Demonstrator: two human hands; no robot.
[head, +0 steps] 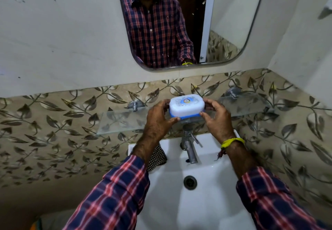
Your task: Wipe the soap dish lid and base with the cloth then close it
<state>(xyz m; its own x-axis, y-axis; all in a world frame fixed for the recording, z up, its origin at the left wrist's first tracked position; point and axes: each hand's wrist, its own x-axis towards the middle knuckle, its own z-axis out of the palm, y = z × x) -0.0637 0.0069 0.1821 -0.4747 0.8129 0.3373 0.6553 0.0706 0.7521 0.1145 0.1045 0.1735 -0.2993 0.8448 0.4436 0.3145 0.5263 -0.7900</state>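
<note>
The soap dish (186, 107) sits closed, its white lid (186, 104) seated on the blue base (185, 116), at the middle of the glass shelf's (122, 121) front edge, above the tap (188, 147). The left hand (159, 116) grips its left end and the right hand (216, 115) its right end, fingers (209, 102) curled round the far side and thumbs pressing the near edge. The checked cloth (158, 157) lies on the sink's (206, 202) back left rim, partly hidden by the left forearm.
</note>
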